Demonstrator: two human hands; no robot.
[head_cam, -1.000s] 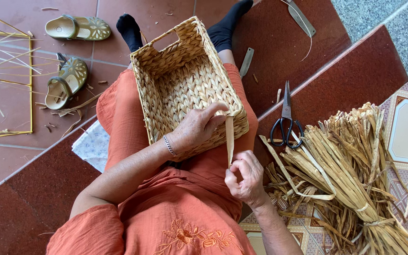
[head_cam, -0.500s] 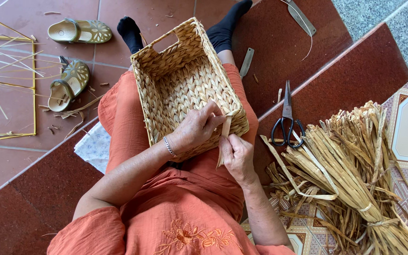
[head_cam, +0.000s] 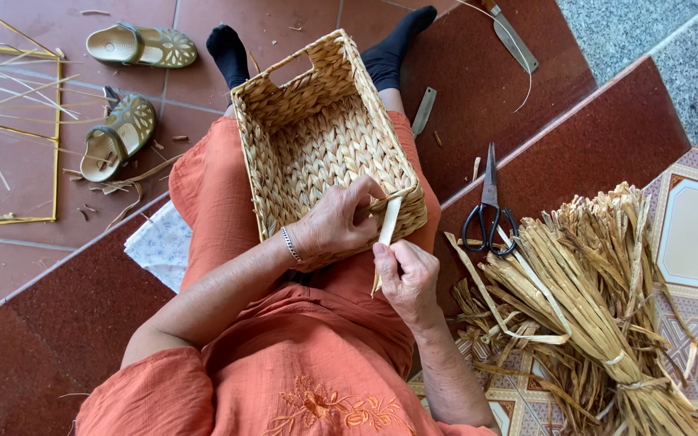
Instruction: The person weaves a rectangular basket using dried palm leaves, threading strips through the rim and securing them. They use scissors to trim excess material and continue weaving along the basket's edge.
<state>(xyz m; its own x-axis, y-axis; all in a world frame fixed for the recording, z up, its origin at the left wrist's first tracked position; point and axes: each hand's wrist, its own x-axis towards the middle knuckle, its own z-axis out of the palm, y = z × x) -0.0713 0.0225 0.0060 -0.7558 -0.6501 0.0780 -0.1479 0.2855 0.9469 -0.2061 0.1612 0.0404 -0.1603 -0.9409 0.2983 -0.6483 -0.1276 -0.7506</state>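
While resting on lap, woven basket looks near finished: walls and base fully plaited, rim corner open. Left hand clamped on near rim; right hand pinching loose straw strip. Bundled dried straw waiting alongside, scissors near.

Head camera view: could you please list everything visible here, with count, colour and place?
woven basket: one, straw-coloured, on the lap.
flat strip: one, pale, at the basket's near rim.
dried strip bundle: one, tan, tied, on the right.
scissors: one, black handles, on the red step beside the bundle.
knife: one, grey blade, top right.
sandals: two, olive-gold, top left on the tiles.
wire frame: one, yellow, far left.
white cloth: one, under the left thigh.
left hand: grip on the basket's rim.
right hand: grip on the flat strip.
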